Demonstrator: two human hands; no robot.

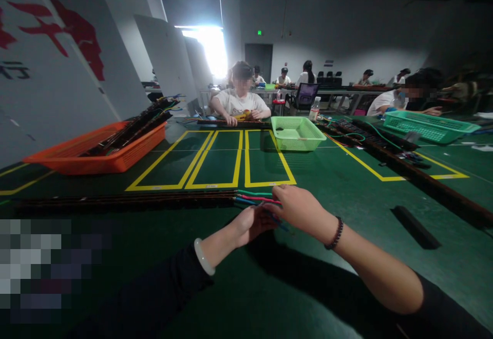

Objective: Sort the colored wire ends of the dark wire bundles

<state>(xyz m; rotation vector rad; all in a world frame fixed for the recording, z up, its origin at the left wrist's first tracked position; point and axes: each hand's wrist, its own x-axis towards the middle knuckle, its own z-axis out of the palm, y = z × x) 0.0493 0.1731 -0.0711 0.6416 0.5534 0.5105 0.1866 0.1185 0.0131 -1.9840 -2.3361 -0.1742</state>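
Both bare hands working close together over the green table [358, 205], at the right end of a bundle of long dark strips [127, 201] lying crosswise on the near side. Green, red and blue wires [262, 199] are coming out of that end and running into the fingers. Right hand [302, 208] is reaching in from above, thumb and fingertips closing in a pinch on the wires; dark beaded bracelet [335, 233] sitting at its wrist. Left hand [249, 224] is supporting from below, fingers curling in around the wires with little gap showing, blue ends poking out past them; exact finger contact is being hidden by the overlap. Pale bangle [204, 257] circling the left wrist. Beyond the strips, yellow tape lines [247, 162] are marking out boxes. Orange basket [115, 164] standing to the left, more dark strips leaning in it; light green basket [298, 144] standing ahead. On the right a long dark bar [447, 185] is stretching diagonally, a short black piece [416, 227] lying nearer. Across the table a co-worker [241, 102] is sitting, handling something yellow.
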